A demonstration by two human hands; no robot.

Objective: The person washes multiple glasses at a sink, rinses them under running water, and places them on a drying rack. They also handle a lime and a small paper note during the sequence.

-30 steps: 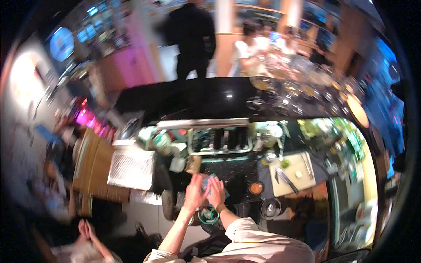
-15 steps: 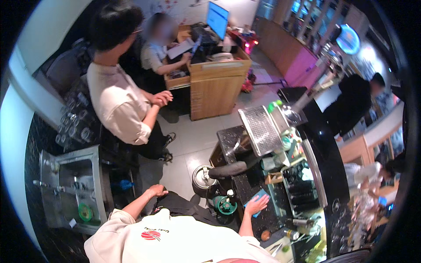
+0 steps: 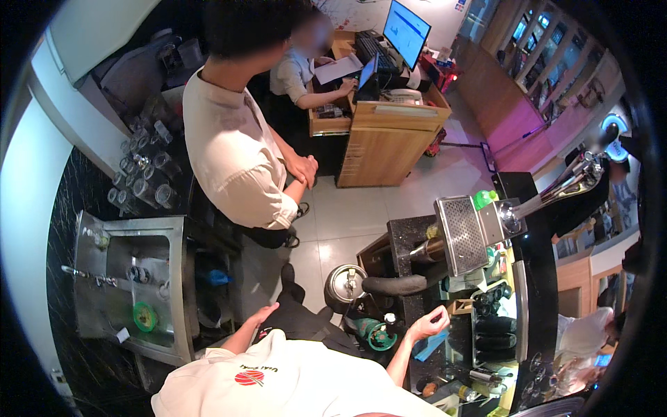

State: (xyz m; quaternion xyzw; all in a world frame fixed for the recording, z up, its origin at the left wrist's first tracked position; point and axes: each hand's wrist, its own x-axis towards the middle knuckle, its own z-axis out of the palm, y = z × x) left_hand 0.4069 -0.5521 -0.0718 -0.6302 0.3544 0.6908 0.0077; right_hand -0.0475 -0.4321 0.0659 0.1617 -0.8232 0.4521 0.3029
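Note:
My right hand (image 3: 428,324) is raised a little above the counter on the right. Its fingers are loosely curled, with a dark gap between them and nothing visible in it. A blue cloth (image 3: 432,345) lies on the dark counter (image 3: 410,304) beneath and beside this hand. At my left side, my left hand (image 3: 262,315) hangs near my dark trousers with its fingers stretched, holding nothing that I can see.
A steel keg (image 3: 345,283) and a green gas cylinder (image 3: 379,335) stand on the floor ahead. A perforated drip tray (image 3: 464,235) sits below the beer tap (image 3: 587,170). To the left are a steel sink (image 3: 182,278) and a person (image 3: 233,153) with clasped hands.
My right hand has come up from lying flat on the blue cloth, and its fingers have curled. The cloth stays on the counter. The whole view has shifted.

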